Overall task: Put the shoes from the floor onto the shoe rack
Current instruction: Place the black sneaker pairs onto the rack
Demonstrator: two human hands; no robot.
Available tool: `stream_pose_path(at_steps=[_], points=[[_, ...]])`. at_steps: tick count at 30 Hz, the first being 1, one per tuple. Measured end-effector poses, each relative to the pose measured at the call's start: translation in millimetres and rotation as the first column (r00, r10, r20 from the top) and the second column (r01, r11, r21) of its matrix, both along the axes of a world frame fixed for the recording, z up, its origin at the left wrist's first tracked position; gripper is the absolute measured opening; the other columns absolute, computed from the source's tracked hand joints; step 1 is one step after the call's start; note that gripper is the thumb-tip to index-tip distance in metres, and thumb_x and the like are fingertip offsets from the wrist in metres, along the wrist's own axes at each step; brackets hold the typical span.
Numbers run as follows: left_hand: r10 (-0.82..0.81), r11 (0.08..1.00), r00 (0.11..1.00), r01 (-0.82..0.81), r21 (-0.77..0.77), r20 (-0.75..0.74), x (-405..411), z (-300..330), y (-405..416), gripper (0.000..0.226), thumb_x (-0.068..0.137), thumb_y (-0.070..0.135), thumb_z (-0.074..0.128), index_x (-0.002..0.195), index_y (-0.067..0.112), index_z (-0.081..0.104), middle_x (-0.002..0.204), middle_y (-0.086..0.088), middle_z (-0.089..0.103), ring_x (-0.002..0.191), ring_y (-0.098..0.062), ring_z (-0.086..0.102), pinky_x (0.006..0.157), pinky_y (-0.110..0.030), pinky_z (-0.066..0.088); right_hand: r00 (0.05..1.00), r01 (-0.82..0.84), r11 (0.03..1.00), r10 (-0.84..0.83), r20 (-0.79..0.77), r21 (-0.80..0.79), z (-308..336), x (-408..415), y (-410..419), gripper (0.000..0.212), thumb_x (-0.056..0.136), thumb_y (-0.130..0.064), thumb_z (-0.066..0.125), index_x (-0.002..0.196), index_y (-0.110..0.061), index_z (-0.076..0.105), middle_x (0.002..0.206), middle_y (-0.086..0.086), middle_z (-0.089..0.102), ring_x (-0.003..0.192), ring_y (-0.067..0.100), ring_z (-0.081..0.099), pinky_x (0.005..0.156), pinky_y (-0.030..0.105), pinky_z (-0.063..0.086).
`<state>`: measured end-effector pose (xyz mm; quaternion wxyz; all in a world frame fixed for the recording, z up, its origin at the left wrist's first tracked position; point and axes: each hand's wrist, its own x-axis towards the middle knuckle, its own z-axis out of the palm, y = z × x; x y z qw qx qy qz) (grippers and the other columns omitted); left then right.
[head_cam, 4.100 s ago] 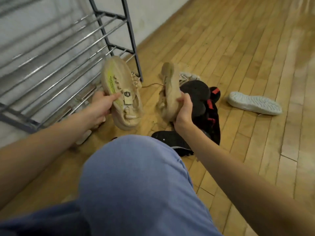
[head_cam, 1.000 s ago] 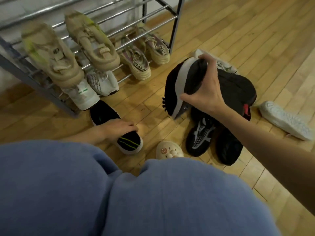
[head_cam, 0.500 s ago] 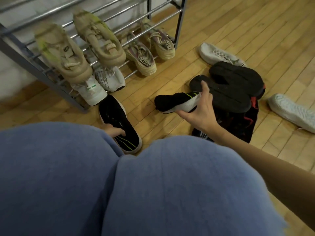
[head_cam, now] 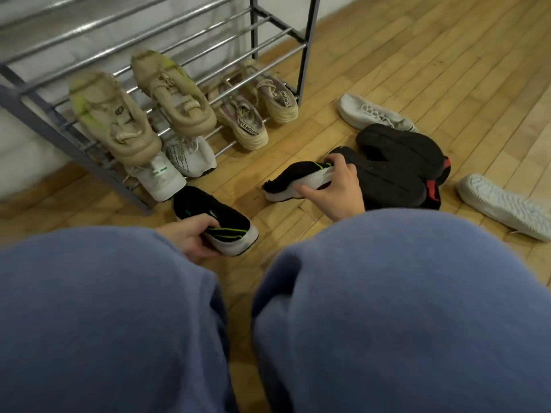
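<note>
A metal shoe rack (head_cam: pixel 208 46) stands at the back left. On it rest two tan chunky shoes (head_cam: pixel 119 120), a beige laced pair (head_cam: pixel 253 114) and two white shoes (head_cam: pixel 190 156) lower down. My left hand (head_cam: pixel 190 234) grips a black shoe with green stripes and a white sole (head_cam: pixel 217 219) on the floor by the rack. My right hand (head_cam: pixel 337 186) holds the matching black shoe (head_cam: pixel 295 180) by its heel, tipped on its side just over the floor.
Two black shoes with red tabs (head_cam: pixel 396 165) lie sole-up right of my right hand. A white shoe (head_cam: pixel 372 114) lies behind them, another white one (head_cam: pixel 507 204) sole-up at the far right. My blue-trousered knees (head_cam: pixel 268 308) fill the foreground. Wooden floor extends to the right.
My right hand has lowered the black shoe from upright over the pile to near the floor. My left hand has closed around the other black shoe. The tan shoes now sit on the rack.
</note>
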<state>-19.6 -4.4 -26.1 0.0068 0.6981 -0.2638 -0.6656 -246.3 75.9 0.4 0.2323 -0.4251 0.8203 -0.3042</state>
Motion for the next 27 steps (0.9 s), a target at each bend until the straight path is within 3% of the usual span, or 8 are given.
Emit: stream_pose_path(at_steps=[2,3,9,13,17,21,24,27], points=[[0.015,1.0,1.0,-0.015,0.008,-0.026,2.9,10.7,-12.3,0.028,0.091,0.008,0.047,0.117,0.001,0.042,0.123,-0.022,0.05,0.125,-0.036,0.049,0.093,-0.051,0.047,0.999,0.019,1.0,-0.019,0.032,-0.011,14.4,-1.0,-6.9,0.071,0.076,-0.04,0.075,0.133,-0.016,0.041,0.124,0.007,0.044,0.096,0.012,0.041,0.079,0.026,0.036],[0.003,1.0,1.0,-0.003,0.004,-0.023,5.3,19.4,-19.1,0.034,0.091,0.009,0.048,0.123,0.006,0.039,0.126,-0.018,0.046,0.121,-0.035,0.049,0.088,-0.052,0.048,0.999,0.031,0.999,-0.03,0.039,-0.024,21.0,-2.4,-9.3,0.068,0.077,-0.039,0.074,0.131,-0.014,0.042,0.123,0.008,0.045,0.097,0.013,0.041,0.079,0.026,0.035],[-0.103,0.995,0.985,0.103,-0.009,-0.137,-5.3,88.8,-38.6,0.021,0.097,0.018,0.043,0.111,0.005,0.05,0.108,-0.019,0.056,0.09,-0.033,0.058,0.055,-0.049,0.056,0.994,0.106,0.986,-0.1,0.052,-0.126,62.2,-18.6,-10.7,0.064,0.075,-0.042,0.076,0.122,-0.011,0.045,0.114,0.006,0.044,0.097,0.016,0.04,0.077,0.026,0.034],[-0.182,0.983,0.953,0.178,-0.038,-0.243,-20.6,128.5,-26.8,0.033,0.094,0.013,0.045,0.125,0.001,0.044,0.111,-0.024,0.058,0.096,-0.035,0.061,0.064,-0.051,0.059,0.992,0.124,0.967,-0.122,0.023,-0.223,95.7,-31.0,-10.7,0.064,0.072,-0.037,0.078,0.121,-0.01,0.047,0.118,0.009,0.048,0.095,0.015,0.041,0.069,0.021,0.034],[-0.196,0.98,0.936,0.173,-0.102,-0.294,-43.8,165.5,-10.1,0.027,0.093,0.004,0.045,0.119,-0.003,0.045,0.109,-0.024,0.056,0.096,-0.037,0.059,0.065,-0.056,0.056,0.995,0.096,0.96,-0.095,0.017,-0.263,126.6,-42.9,-13.0,0.063,0.065,-0.029,0.078,0.118,-0.008,0.05,0.116,0.009,0.048,0.094,0.016,0.044,0.061,0.016,0.035],[-0.229,0.969,0.928,0.187,-0.164,-0.294,-61.4,183.3,-7.2,0.022,0.091,0.0,0.052,0.113,-0.002,0.05,0.112,-0.022,0.059,0.104,-0.036,0.059,0.082,-0.052,0.052,0.991,0.105,0.94,-0.125,-0.039,-0.323,146.9,-54.9,-26.7,0.061,0.063,-0.033,0.079,0.11,-0.007,0.051,0.106,0.005,0.044,0.091,0.016,0.041,0.055,0.016,0.028],[-0.219,0.959,0.934,0.153,-0.237,-0.284,-74.4,184.9,-18.8,0.014,0.093,-0.001,0.05,0.107,-0.001,0.053,0.102,-0.018,0.062,0.094,-0.03,0.062,0.084,-0.047,0.049,0.99,0.063,0.94,-0.1,-0.095,-0.336,157.1,-61.3,-46.8,0.06,0.067,-0.037,0.08,0.109,-0.007,0.05,0.107,0.004,0.04,0.091,0.014,0.038,0.057,0.013,0.027],[-0.198,0.931,0.951,0.106,-0.35,-0.238,-86.2,177.1,-46.8,0.028,0.093,-0.001,0.049,0.121,0.003,0.05,0.106,-0.015,0.063,0.095,-0.029,0.063,0.084,-0.047,0.05,0.992,0.081,0.924,-0.111,-0.062,-0.373,163.3,-67.0,-75.0,0.06,0.069,-0.037,0.08,0.11,-0.006,0.049,0.109,0.003,0.039,0.091,0.014,0.039,0.066,0.018,0.034]])
